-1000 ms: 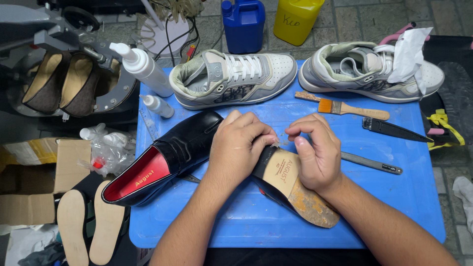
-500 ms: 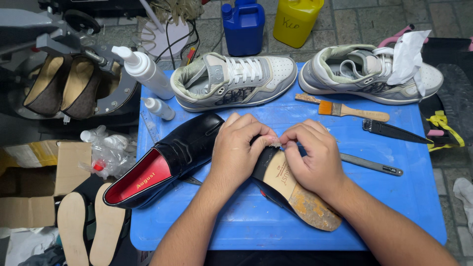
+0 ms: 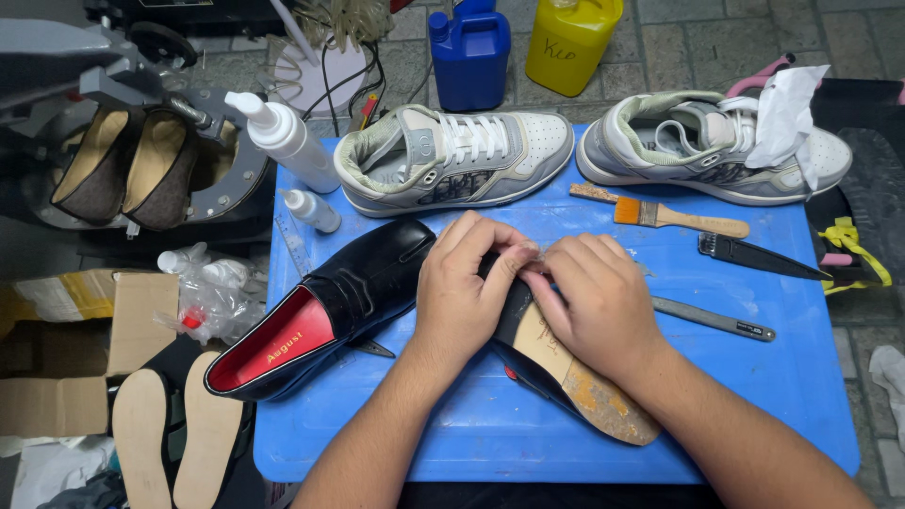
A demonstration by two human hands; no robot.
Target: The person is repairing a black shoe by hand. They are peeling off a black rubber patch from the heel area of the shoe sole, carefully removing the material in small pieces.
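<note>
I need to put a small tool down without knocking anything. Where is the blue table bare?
The blue table is bare at its right front, below the metal tool. A smaller bare patch lies along the near edge between the forearms. The far edge is crowded with two sneakers, a brush and a knife.

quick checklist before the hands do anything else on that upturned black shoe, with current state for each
1. Both hands on the shoe: ok. Left hand and right hand rest on the upturned black shoe.
2. Sole facing up: ok, tan and worn at the near end.
3. What the fingertips pinch: cannot tell, too small.
4. Other black shoe out of the way: not ok, it touches the left hand's side.
5. Brush and knife within sight: ok, both lie apart on the blue table.
6. Metal tool free: ok, beside the right wrist.
</note>
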